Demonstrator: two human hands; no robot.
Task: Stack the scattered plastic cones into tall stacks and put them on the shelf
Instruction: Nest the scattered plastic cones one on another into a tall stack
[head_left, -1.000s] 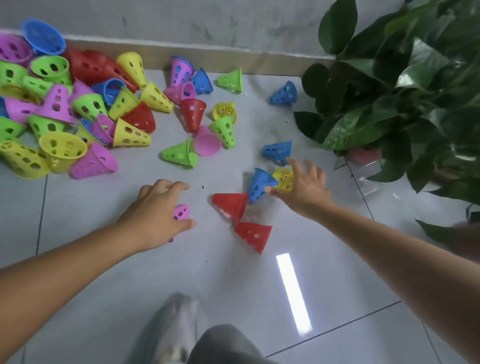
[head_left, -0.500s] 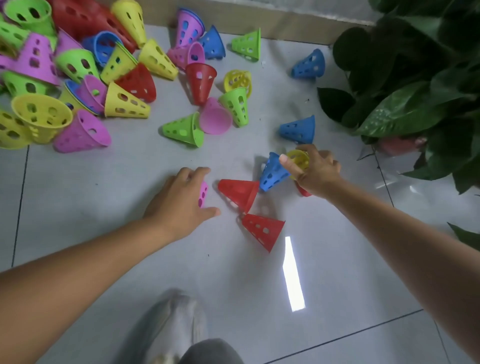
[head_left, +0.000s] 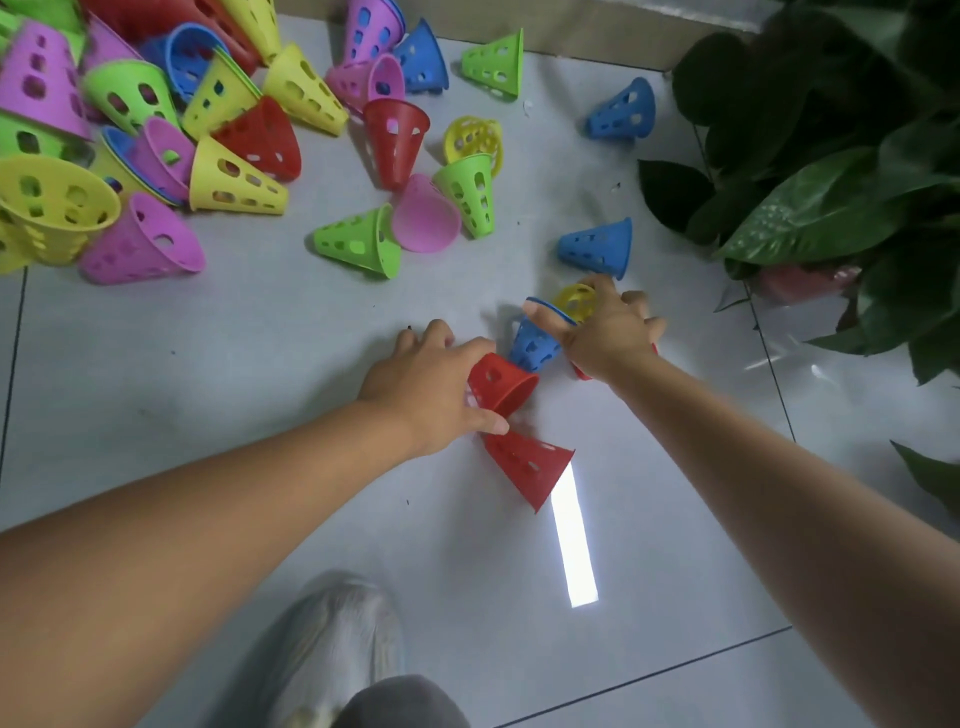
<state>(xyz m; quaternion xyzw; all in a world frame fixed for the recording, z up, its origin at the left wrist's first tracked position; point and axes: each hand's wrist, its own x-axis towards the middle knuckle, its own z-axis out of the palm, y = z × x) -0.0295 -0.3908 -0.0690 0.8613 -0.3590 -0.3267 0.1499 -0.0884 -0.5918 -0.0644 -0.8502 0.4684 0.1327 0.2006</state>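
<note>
Plastic, light and stiff: left hand (head_left: 431, 384) clasps a red cone (head_left: 501, 384) by its wall; right hand (head_left: 610, 338), at three o'clock, seemingly grips a blue cone (head_left: 535, 345).

Both forearms (head_left: 208, 519) are bare, with no sleeves, watch or rings showing on either one. Below them a pale grey, blurred shoe (head_left: 332, 644) shows, and a dark grey trouser knee (head_left: 405, 701) at the bottom edge.

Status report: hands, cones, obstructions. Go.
Left hand grips red cone. Right hand grips yellow cone, thumb on blue cone. Plant crowds right side; nothing stacked yet.
</note>
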